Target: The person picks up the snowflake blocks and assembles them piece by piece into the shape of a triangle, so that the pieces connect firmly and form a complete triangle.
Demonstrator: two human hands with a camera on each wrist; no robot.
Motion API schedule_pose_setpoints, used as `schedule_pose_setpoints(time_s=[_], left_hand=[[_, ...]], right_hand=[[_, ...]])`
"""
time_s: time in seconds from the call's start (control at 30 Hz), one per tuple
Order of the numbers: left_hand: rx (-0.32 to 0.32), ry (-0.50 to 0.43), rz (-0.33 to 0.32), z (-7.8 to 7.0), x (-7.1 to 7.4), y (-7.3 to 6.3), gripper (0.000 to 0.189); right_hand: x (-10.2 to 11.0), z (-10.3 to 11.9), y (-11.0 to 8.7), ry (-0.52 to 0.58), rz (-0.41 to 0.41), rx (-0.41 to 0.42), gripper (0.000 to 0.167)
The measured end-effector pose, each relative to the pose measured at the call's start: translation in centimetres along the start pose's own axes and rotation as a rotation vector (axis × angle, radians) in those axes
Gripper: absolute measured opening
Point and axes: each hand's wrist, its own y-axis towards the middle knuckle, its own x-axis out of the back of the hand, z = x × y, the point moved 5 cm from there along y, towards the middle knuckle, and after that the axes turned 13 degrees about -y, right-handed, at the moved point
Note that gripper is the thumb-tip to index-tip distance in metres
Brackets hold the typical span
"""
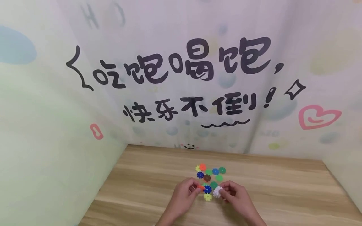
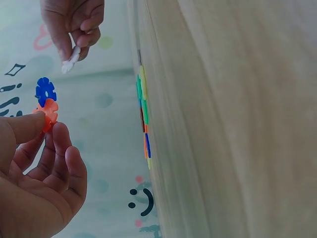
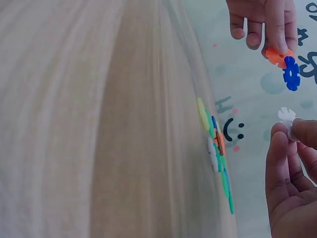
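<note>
My left hand [image 1: 183, 195] pinches an orange notched snowflake disc [image 2: 51, 113] between thumb and forefinger. A dark blue snowflake disc [image 2: 45, 91] is joined to its edge, set crosswise. To the right, my right hand [image 1: 237, 195] pinches a white snowflake disc [image 3: 286, 116] by one side. A small gap separates the white disc from the blue one. Beyond and below the hands, more discs lie flat on the table, among them a brown disc [image 1: 207, 178], a light blue disc [image 1: 215, 171] and a yellow disc [image 1: 207, 197].
The discs lie on a wood-grain table [image 1: 147, 169]. Behind it hangs a pale printed curtain [image 1: 175, 135] with large black lettering and a pink heart. Another pale panel [image 1: 56, 141] borders the table's left side.
</note>
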Motion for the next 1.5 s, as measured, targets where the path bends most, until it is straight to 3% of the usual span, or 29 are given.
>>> schedule_pose_setpoints(time_s=[0.43,0.73,0.97,1.5], left_hand=[[-0.083,0.04,0.001,-0.6,-0.2,0.0,0.009],[-0.09,0.046,0.003,-0.7,-0.4,-0.1,0.007],[-0.088,0.042,0.02,-0.9,-0.7,0.0,0.006],[-0.063,-0.016,0.018,-0.6,-0.5,-0.4,0.004]], right_hand=[[0.3,1.8,-0.9,0.053,-0.002,0.02,0.017],[0.3,2.3,-1.3,0.06,0.02,0.062,0.018],[0.4,2.0,-1.3,0.012,0.034,0.045,0.016],[-0.2,2.6,-1.3,-0.023,-0.01,0.031,0.013]])
